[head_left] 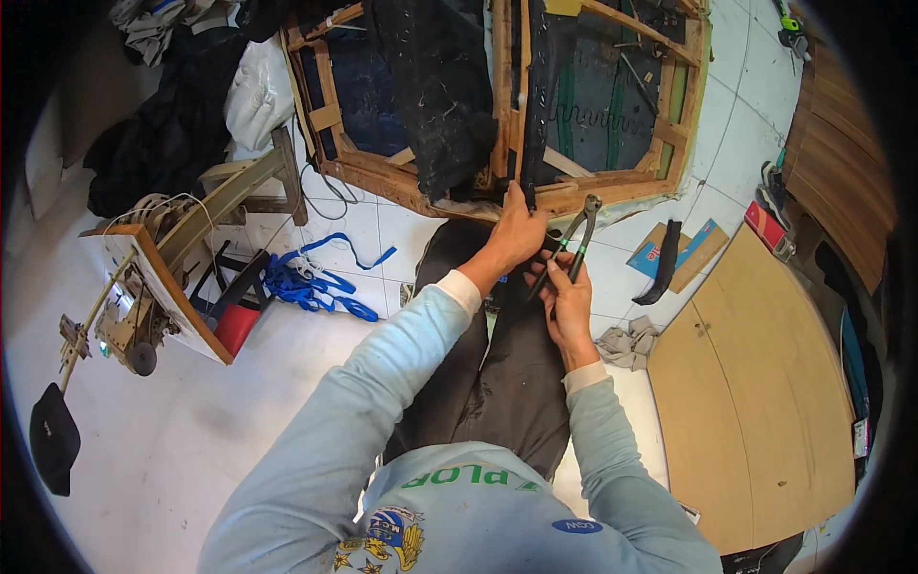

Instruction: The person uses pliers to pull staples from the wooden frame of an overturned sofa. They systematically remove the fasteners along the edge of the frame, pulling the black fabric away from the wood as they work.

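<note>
A wooden furniture frame point(382, 177) with zigzag springs and dark cloth stands in front of me at the top of the view. A black fabric strip point(538, 105) dotted with staples hangs down its middle. My left hand point(516, 234) is closed at the frame's near edge, on the strip's lower end; its fingertips are partly hidden. A pair of pincers point(579, 234) with green-marked dark handles is in my right hand point(569, 301), fingers around the handles. The pincers' head points up beside the frame's near rail, just right of my left hand.
At left stands a sewing machine point(134, 330) on a tipped wooden table point(182, 287), near a tangle of blue straps point(320, 282). To the right lie light wooden panels point(755, 383), a blue-and-brown cardboard piece point(684, 253), a black strip point(662, 268) and a grey cloth point(626, 344).
</note>
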Action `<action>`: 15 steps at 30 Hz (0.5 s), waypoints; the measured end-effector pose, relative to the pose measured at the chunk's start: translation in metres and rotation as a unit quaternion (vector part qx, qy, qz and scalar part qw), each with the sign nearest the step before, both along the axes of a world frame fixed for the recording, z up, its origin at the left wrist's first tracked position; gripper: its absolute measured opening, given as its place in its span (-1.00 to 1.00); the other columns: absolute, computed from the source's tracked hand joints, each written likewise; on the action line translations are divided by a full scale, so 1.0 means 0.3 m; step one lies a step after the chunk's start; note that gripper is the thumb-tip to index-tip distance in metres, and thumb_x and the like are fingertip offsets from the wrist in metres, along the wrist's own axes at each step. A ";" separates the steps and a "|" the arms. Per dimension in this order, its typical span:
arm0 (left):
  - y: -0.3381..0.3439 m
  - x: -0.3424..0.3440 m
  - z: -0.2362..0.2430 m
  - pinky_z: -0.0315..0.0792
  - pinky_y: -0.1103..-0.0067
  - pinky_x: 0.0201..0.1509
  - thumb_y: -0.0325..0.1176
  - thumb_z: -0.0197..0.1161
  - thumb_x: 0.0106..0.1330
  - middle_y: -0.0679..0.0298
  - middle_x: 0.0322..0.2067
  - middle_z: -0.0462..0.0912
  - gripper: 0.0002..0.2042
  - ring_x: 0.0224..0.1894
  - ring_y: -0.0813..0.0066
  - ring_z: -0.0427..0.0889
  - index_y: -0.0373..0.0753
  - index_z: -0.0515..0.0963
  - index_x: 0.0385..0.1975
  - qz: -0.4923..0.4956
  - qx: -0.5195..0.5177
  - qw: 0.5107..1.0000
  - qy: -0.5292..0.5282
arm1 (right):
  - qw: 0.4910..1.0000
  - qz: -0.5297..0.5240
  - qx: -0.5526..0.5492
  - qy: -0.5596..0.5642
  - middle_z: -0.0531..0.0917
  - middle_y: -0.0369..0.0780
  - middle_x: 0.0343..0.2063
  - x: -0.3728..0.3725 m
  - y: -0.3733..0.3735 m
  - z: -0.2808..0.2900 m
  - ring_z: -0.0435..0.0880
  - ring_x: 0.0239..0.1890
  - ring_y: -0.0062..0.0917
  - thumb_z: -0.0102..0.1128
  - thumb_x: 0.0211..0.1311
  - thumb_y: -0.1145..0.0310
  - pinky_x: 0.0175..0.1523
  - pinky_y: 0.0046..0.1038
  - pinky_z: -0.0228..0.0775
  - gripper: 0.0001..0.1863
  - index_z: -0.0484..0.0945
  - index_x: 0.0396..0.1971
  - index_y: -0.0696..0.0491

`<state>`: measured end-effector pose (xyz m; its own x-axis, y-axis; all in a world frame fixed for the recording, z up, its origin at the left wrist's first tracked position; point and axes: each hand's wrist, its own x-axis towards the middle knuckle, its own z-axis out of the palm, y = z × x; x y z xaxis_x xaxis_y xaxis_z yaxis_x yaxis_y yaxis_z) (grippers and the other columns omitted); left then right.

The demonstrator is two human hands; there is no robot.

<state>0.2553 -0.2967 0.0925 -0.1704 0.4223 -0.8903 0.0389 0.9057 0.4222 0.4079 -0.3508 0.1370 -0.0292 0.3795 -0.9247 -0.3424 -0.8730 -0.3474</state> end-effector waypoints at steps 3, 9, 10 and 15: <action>-0.033 -0.020 -0.112 0.45 0.31 0.40 -0.31 0.08 0.51 -0.20 0.22 0.65 -0.51 0.30 -0.06 0.63 -0.39 0.46 0.37 0.063 -0.002 0.995 0.079 | 0.999 0.012 -0.015 0.042 0.58 -0.05 0.19 -0.024 0.007 0.038 0.72 0.09 -0.28 0.14 0.56 0.54 0.16 -0.16 0.75 -0.76 0.43 0.13 0.14; -0.068 -0.185 -0.142 0.49 0.32 0.36 -0.41 0.05 0.47 -0.07 0.14 0.72 -0.64 0.22 0.02 0.69 -0.32 0.58 0.19 -0.082 0.094 0.992 0.011 | 0.981 -0.011 -0.097 0.166 0.56 0.05 0.25 -0.135 -0.034 0.082 0.69 0.22 -0.11 0.07 0.51 0.61 0.30 0.00 0.69 -0.60 0.38 0.29 0.24; -0.046 -0.192 -0.119 0.49 0.25 0.38 -0.40 0.04 0.43 -0.09 0.13 0.73 -0.65 0.23 -0.08 0.69 -0.29 0.60 0.13 -0.126 0.096 0.987 0.021 | 0.981 -0.012 -0.099 0.165 0.56 0.05 0.25 -0.158 -0.043 0.080 0.69 0.22 -0.10 0.07 0.51 0.61 0.31 0.01 0.68 -0.60 0.37 0.29 0.24; -0.010 -0.253 -0.146 0.51 0.34 0.32 -0.38 0.05 0.44 -0.01 0.11 0.75 -0.63 0.16 0.07 0.72 -0.29 0.63 0.17 -0.240 0.106 0.965 0.018 | 0.980 -0.052 -0.090 0.172 0.55 0.04 0.26 -0.231 -0.077 0.081 0.65 0.26 -0.09 0.05 0.47 0.64 0.34 0.04 0.63 -0.55 0.36 0.33 0.21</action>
